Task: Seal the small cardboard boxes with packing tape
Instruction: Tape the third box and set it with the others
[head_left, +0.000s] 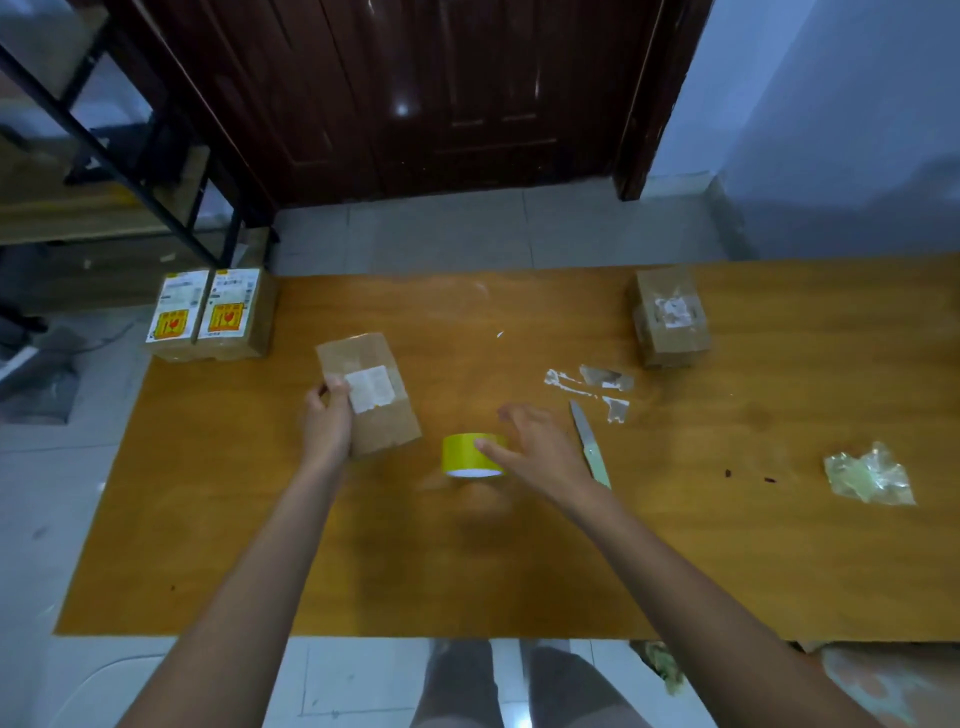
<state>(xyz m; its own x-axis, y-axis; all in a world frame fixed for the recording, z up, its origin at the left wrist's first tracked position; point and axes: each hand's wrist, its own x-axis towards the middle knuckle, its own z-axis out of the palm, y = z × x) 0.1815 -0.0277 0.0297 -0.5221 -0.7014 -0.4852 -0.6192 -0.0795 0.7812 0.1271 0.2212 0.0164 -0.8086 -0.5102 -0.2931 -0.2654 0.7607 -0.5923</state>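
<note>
Reaching for the tape roll (471, 455), the right hand (535, 451) hovers over it with fingers spread and loosely bent; one fingertip lies on the yellow roll's side, yet the grip has not closed on it and holds nothing. The left hand (328, 422) grips a box (370, 392) by its left side, thumb on top beside a white label, steadying it flat on the bench (727, 545) left of the middle. The roll stands just to the right of that box, toward the near edge. This looks like the start of sealing this box: tape not yet picked up, no strip drawn. The next move calls for closing the right hand round the roll, lifting it, finding the loose end and laying it along the box's seam while the left hand keeps the box from sliding. Whether the flaps are fully shut under the label I cannot tell. A knife (589, 443) lies just right of the right hand, near enough to cut the strip. Two labelled boxes (208, 314) sit at the far left corner, overhanging the edge, and another box (670, 317) stands toward the far right. Torn scraps (597, 387) lie beyond the knife, and a crumpled wad of film (868, 474) lies well to the right.
</note>
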